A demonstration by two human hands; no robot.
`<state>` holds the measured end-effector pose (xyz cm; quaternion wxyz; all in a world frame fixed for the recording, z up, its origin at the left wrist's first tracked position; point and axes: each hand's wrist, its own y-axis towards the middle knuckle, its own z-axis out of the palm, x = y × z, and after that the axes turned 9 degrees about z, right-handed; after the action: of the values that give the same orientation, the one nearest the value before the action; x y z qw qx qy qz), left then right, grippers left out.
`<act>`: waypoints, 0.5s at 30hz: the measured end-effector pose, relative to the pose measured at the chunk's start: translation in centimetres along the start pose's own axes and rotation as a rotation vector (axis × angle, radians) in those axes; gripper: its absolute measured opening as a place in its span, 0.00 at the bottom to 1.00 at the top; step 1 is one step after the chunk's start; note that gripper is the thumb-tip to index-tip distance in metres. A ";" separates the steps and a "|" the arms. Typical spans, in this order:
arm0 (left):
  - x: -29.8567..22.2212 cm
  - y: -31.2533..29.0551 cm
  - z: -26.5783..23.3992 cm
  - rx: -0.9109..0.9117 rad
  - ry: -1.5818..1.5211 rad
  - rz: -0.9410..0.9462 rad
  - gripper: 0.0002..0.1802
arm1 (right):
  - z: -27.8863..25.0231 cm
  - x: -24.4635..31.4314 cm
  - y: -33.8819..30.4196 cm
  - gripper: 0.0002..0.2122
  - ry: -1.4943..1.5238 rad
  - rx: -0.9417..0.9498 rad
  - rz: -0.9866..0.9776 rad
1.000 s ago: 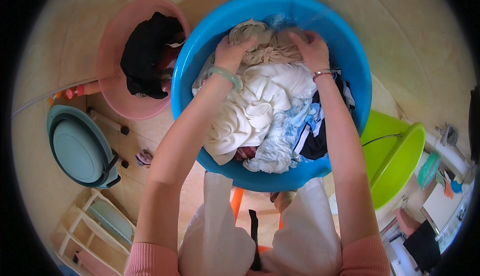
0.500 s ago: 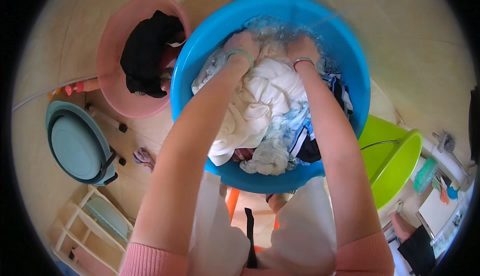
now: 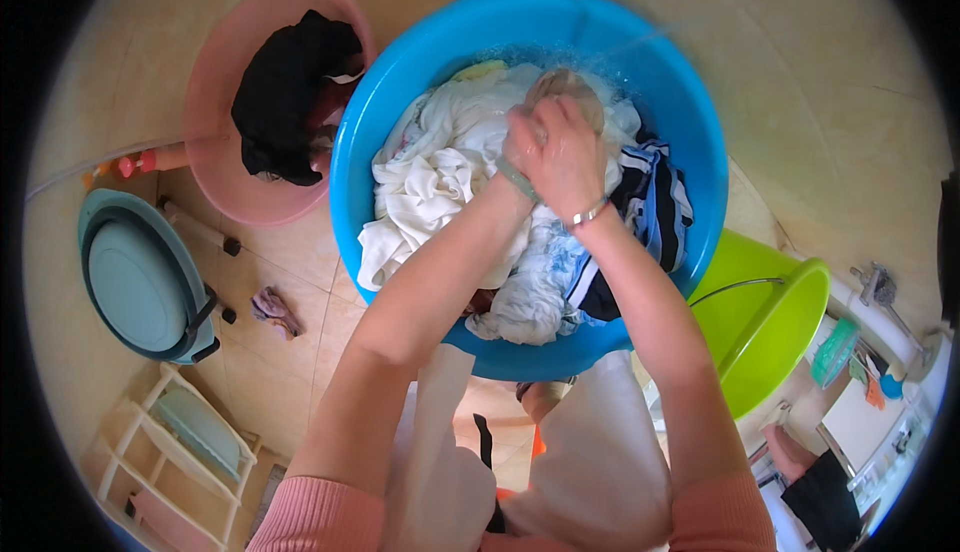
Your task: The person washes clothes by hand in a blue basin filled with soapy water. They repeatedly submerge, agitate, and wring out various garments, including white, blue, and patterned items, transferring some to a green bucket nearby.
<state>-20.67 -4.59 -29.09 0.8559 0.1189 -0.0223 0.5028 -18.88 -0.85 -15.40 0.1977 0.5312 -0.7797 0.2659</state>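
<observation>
My left hand (image 3: 524,144) and my right hand (image 3: 568,157) are pressed together over the far half of a big blue basin (image 3: 705,182). Both are closed on a bunched, wet beige cloth (image 3: 568,89), and the right hand partly covers the left. Below them lies a heap of wet laundry: white cloth (image 3: 425,192) on the left, a pale blue and white piece (image 3: 545,292) near the front, and a dark blue, white and black striped garment (image 3: 655,202) on the right. A thin water stream (image 3: 635,44) falls into the basin's far side, splashing.
At the far left, a pink basin (image 3: 215,142) holds a black garment (image 3: 290,102). A grey-blue folding basin (image 3: 140,282), a small crumpled cloth (image 3: 275,314) and a cream rack (image 3: 160,452) are on the left. A lime-green bucket (image 3: 770,342) stands right, touching the blue basin.
My hands, formerly apart and pushed into the water at the far side, have come together and lifted the beige cloth. The white laundry beneath shows more now.
</observation>
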 end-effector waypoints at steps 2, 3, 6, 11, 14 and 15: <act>1.1 0.7 1.7 -0.649 0.481 -0.113 0.21 | 0.9 -4.3 4.8 0.13 -0.176 -0.290 -0.010; 1.5 1.0 2.1 -0.678 0.465 -0.061 0.21 | 0.7 -5.0 7.0 0.14 -0.271 -0.192 0.101; 2.4 1.9 3.1 -0.699 0.478 0.091 0.21 | 1.4 -6.4 11.9 0.16 -0.430 -0.030 0.248; 1.0 2.5 3.0 -0.891 0.381 0.036 0.25 | 2.1 -6.4 9.0 0.16 -0.364 0.019 0.129; -0.5 1.7 2.5 -0.856 0.292 -0.107 0.30 | 0.3 -3.4 2.8 0.18 -0.257 0.123 0.104; -0.7 1.9 2.7 -0.806 0.263 -0.167 0.31 | 0.0 -3.6 2.2 0.19 -0.250 0.100 0.115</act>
<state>-22.43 -4.90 -26.26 0.8673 -0.2885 -0.0979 0.3936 -19.62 2.37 -17.97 0.0569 0.5238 -0.8132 0.2472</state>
